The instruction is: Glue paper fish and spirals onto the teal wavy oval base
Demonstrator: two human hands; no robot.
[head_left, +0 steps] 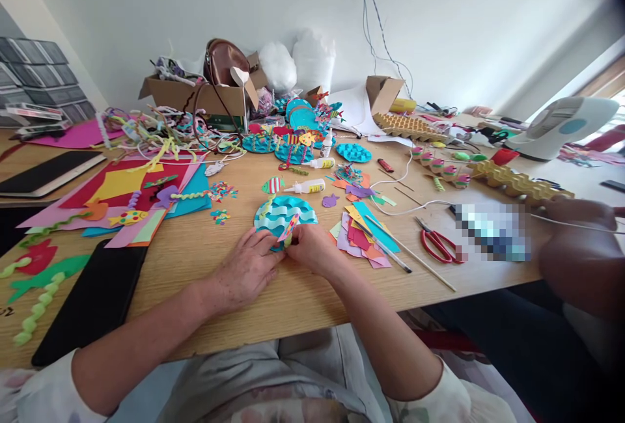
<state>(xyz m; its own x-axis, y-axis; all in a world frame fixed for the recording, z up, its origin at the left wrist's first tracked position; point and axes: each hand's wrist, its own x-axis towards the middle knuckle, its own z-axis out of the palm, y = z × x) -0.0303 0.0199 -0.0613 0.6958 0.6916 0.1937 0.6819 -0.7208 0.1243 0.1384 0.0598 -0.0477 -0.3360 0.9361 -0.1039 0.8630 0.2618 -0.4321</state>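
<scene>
A round blue paper disc (288, 209) with pale wavy strips across it lies on the wooden table before me. My left hand (248, 265) holds the disc's near left edge, its fingers laid over the rim. At the near right edge, my right hand (312, 248) is closed in a pinch on the short yellow-green fuzzy stem (288, 241) of a patterned paper fish (290, 226). Its fingertips are partly hidden. A striped fish (273, 185) on another fuzzy stem stands at the disc's far left. Just beyond lies a glue bottle (308, 187).
Paper scraps (364, 237), a pen (390, 247), a wooden stick (424, 261) and red-handled pliers (437, 244) lie to the right. Coloured sheets (110, 192) and a black tablet (97, 299) are at left. Finished blue discs (293, 150) stand behind. Another person's arm (581, 254) rests far right.
</scene>
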